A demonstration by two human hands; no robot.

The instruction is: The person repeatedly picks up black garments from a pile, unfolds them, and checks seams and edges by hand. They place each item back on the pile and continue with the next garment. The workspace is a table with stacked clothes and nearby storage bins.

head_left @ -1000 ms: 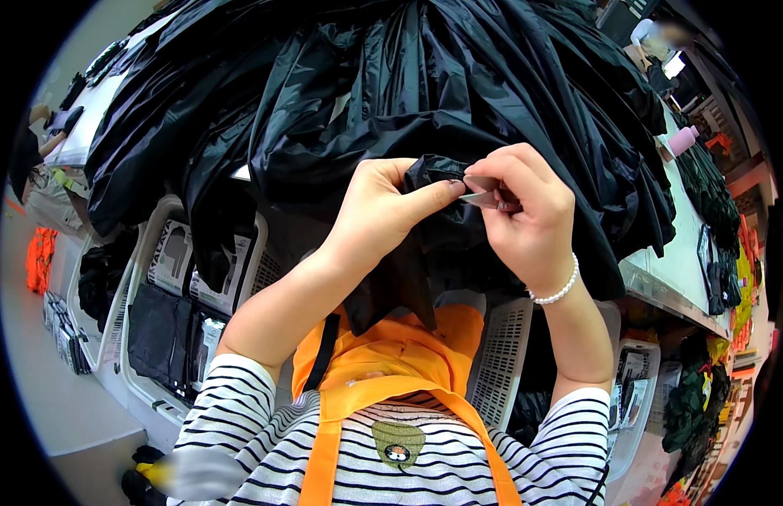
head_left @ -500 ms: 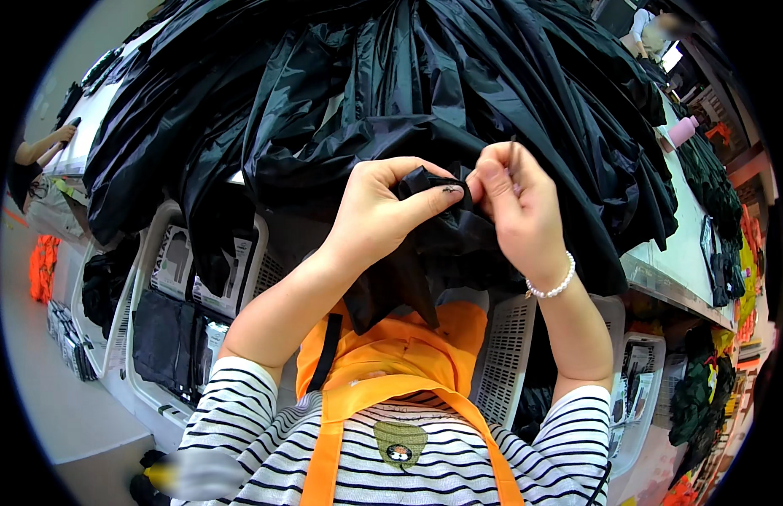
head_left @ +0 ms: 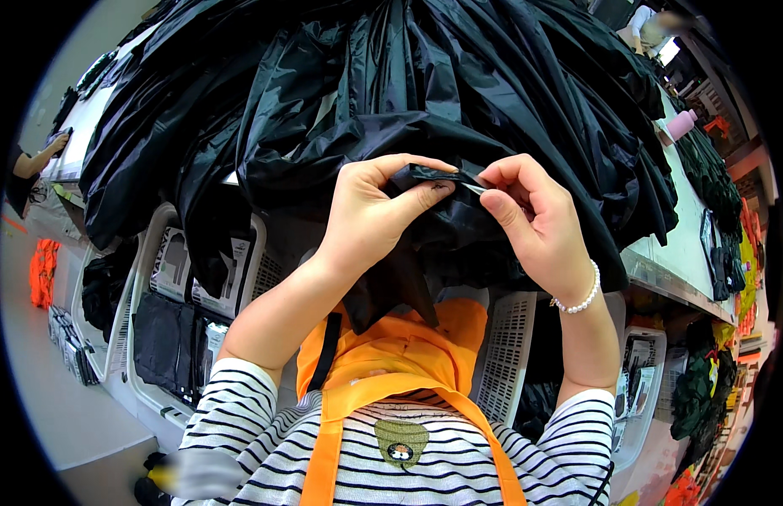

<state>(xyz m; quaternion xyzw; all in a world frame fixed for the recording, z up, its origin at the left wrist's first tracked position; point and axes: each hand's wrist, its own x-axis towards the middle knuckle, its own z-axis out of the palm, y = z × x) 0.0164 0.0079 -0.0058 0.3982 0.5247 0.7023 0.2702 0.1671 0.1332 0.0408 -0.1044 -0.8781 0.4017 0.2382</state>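
Black shiny fabric (head_left: 408, 76) is heaped in long folds before me, its near edge hanging toward my lap. My left hand (head_left: 370, 209) pinches a folded edge of it between thumb and fingers; dark bits of thread lie by the thumb. Close on the right, my right hand (head_left: 539, 223), with a pearl bracelet at the wrist, has its thumb and forefinger around a slim silver metal tool (head_left: 474, 187), like thread snips. The tool's tip points left and meets the pinched fabric edge. Its other end is hidden in my palm.
White plastic baskets stand below: the left basket (head_left: 138, 337) holds packaged black goods, the right basket (head_left: 640, 396) more packets. A white table (head_left: 682, 253) with a pink bottle (head_left: 681, 125) runs along the right. Other people work at far left and far right.
My right hand has moved right and turned, its fingers opening out of a tight grip; the silver tool now shows at the fabric. My left hand keeps its pinch, shifted slightly left.
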